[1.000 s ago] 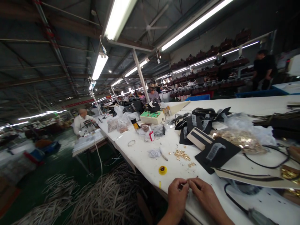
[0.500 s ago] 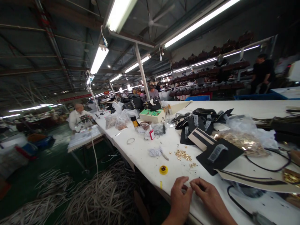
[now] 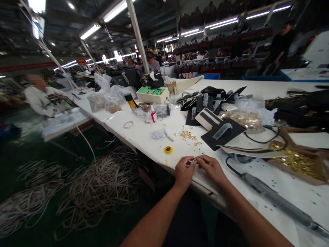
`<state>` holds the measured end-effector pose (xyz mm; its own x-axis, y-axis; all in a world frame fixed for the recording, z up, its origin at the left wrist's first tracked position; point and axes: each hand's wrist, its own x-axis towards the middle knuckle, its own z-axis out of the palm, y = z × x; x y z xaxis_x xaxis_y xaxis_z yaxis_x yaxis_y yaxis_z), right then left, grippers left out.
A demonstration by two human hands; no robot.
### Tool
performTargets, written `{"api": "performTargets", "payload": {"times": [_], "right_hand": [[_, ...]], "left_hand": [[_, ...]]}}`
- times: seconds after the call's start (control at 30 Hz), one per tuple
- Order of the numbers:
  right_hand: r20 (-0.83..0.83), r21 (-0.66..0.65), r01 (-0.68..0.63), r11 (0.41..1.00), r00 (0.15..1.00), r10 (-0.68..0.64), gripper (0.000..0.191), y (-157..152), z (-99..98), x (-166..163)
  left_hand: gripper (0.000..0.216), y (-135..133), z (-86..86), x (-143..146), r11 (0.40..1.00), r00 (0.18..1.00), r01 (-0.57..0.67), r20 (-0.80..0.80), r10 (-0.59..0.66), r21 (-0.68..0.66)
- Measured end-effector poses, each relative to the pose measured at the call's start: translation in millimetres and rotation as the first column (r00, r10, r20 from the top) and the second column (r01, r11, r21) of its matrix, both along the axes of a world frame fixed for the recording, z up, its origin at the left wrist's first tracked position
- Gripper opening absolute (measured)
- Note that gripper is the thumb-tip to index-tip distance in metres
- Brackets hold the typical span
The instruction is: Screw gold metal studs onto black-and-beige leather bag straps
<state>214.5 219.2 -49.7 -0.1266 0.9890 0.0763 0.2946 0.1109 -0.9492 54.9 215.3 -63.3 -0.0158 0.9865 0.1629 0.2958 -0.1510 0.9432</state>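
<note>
My left hand (image 3: 184, 172) and my right hand (image 3: 212, 168) meet at the fingertips over the near edge of the white table (image 3: 144, 149). Both are closed in a pinch around a small gold metal fitting (image 3: 194, 159), mostly covered by the fingers; its exact kind is too small to tell. Just beyond the hands lies a loose pile of similar gold fittings (image 3: 188, 135), with a few more (image 3: 197, 143) nearer. A round yellow piece with a dark centre (image 3: 168, 150) rests left of them. To the right is a black panel with a plastic-wrapped handle (image 3: 223, 133).
A grey power tool (image 3: 277, 197) with a cord lies at right, below an open cardboard box of gold pieces (image 3: 302, 161). Farther back are a red-and-white bottle (image 3: 153, 114), a green-topped machine (image 3: 153, 94) and plastic bags (image 3: 113, 92). Cord bundles (image 3: 102, 185) cover the floor at left.
The view has tilted down and shifted right, showing more of my forearms, the power tool and the box. My hands stay together, with the gold fitting now visible between the fingertips.
</note>
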Motion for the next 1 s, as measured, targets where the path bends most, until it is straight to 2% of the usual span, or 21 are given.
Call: {"api": "performTargets", "payload": {"times": [0.27, 0.47, 0.6, 0.7, 0.83, 0.93, 1.0], "right_hand": [[0.08, 0.017, -0.004, 1.0, 0.997, 0.002, 0.041, -3.6, 10.0, -0.9], [0.109, -0.012, 0.02, 1.0, 0.994, -0.019, 0.043, -2.3, 6.7, -2.6], [0.089, -0.055, -0.024, 0.998, 0.996, 0.029, 0.044, -2.5, 6.9, -0.2], [0.088, -0.083, -0.064, 0.994, 0.994, 0.072, 0.047, 1.9, 14.9, -0.4], [0.125, 0.005, 0.004, 1.0, 0.992, -0.004, 0.042, 29.7, 29.7, -20.6], [0.304, 0.148, 0.023, 0.989, 0.95, -0.067, 0.033, 67.6, 33.2, -53.4], [0.426, 0.195, 0.008, 0.981, 0.9, -0.092, 0.029, 94.4, 30.3, -78.2]], "left_hand": [[0.022, -1.1, -1.9, 0.2, 0.992, 0.999, 0.04, -0.034, -0.036, 0.117], [0.026, -2.6, -0.9, -2.5, 0.98, 0.993, 0.104, -0.081, -0.091, 0.168], [0.023, -2.9, 4.1, -8.5, 0.974, 0.989, 0.136, -0.084, -0.122, 0.182], [0.021, -6.0, 9.1, -16.5, 0.972, 0.989, 0.141, -0.074, -0.129, 0.19], [0.02, -16.2, 15.0, -35.9, 0.96, 0.989, 0.119, -0.114, -0.093, 0.253], [0.018, -17.0, 19.5, -61.1, 0.948, 0.989, 0.056, -0.148, -0.01, 0.312], [0.018, -6.3, 24.2, -82.5, 0.942, 0.986, -0.028, -0.144, 0.081, 0.334]]}}
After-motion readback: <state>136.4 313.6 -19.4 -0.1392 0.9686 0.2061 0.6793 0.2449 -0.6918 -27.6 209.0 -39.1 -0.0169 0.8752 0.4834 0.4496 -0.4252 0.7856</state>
